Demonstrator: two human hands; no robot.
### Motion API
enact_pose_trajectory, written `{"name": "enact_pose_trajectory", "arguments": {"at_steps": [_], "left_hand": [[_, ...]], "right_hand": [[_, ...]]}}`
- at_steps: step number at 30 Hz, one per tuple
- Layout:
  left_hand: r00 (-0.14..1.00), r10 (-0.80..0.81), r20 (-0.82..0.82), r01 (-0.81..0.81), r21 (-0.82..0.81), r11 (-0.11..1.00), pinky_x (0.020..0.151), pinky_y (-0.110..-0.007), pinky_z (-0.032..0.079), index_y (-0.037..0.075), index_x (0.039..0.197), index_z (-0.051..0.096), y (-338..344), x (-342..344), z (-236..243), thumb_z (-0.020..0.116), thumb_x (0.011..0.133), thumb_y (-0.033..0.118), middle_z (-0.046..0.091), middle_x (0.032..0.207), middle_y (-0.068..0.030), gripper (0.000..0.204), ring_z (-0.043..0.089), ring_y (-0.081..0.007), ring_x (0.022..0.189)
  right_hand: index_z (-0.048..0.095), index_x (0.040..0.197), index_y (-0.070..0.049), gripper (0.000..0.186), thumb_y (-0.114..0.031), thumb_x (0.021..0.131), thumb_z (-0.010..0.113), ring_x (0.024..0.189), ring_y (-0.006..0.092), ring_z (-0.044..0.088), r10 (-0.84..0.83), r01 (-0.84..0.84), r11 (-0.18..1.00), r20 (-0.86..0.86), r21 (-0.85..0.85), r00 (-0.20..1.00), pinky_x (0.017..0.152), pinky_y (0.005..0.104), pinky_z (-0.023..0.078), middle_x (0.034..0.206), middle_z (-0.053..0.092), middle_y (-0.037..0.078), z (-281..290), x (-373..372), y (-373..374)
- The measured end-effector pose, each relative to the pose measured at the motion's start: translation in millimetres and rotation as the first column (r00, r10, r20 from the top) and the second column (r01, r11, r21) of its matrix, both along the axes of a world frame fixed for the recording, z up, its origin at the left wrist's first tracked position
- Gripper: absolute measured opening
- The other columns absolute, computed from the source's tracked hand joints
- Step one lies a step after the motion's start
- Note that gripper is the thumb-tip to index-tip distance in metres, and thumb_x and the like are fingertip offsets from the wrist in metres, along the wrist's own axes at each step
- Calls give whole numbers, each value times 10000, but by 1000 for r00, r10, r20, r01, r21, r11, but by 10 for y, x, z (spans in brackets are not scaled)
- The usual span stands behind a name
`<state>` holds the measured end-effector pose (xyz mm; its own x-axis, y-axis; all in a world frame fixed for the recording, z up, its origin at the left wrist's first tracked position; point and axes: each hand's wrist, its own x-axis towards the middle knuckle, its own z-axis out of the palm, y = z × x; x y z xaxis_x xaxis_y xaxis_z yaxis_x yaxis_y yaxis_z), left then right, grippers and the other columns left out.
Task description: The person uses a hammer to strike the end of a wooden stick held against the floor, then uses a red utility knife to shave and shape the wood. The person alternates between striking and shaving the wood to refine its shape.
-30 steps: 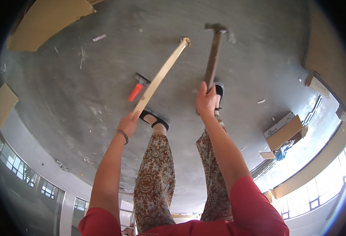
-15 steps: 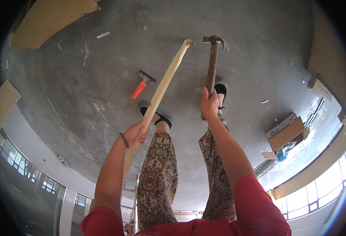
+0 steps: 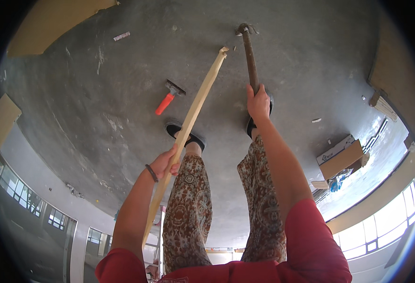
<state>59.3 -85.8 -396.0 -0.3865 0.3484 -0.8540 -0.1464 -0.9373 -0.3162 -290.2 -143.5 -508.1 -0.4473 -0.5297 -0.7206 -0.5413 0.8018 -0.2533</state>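
My left hand (image 3: pixel 164 164) is closed round a long pale wooden batten (image 3: pixel 199 99), whose far end is rough and split. Part of the batten runs below my fingers beside my leg. My right hand (image 3: pixel 259 103) grips the handle of a claw hammer (image 3: pixel 250 59), its head up and to the right of the batten's far end, apart from it. A scraper with a red handle (image 3: pixel 165 101) lies on the floor left of the batten, beyond my left shoe (image 3: pixel 174 129).
Cardboard or board sheets lie at upper left (image 3: pixel 56 23) and far left (image 3: pixel 4 113). An open cardboard box (image 3: pixel 343 160) with blue plastic sits right, near loose strips (image 3: pixel 382 106). A small pink-white piece (image 3: pixel 121 36) and scraps dot the grey concrete floor (image 3: pixel 103 85).
Since half a second ago, my right hand and the hammer have moved forward. Compared with a second ago, more batten shows below my left hand, which sits lower and further right.
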Motion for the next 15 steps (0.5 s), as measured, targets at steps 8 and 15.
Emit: {"name": "enact_pose_trajectory", "arguments": {"at_steps": [8,15], "left_hand": [[995,89,-50,-83,111,990,533,-296,419,144,808,461,-318,-165,410,318,924,680,392,569,29,566,363,-94,470],[997,76,27,-79,116,990,532,-296,433,140,846,479,-633,-240,661,342,929,663,390,581,26,547,354,-97,458]], "right_hand": [[503,1031,-66,369,-413,916,552,803,459,602,191,-193,980,-31,-55,981,683,533,473,824,643,240,520,-182,519],[495,1025,-85,350,-407,913,569,748,460,599,246,-252,911,-63,-325,967,631,530,470,764,634,227,325,-234,598]]}}
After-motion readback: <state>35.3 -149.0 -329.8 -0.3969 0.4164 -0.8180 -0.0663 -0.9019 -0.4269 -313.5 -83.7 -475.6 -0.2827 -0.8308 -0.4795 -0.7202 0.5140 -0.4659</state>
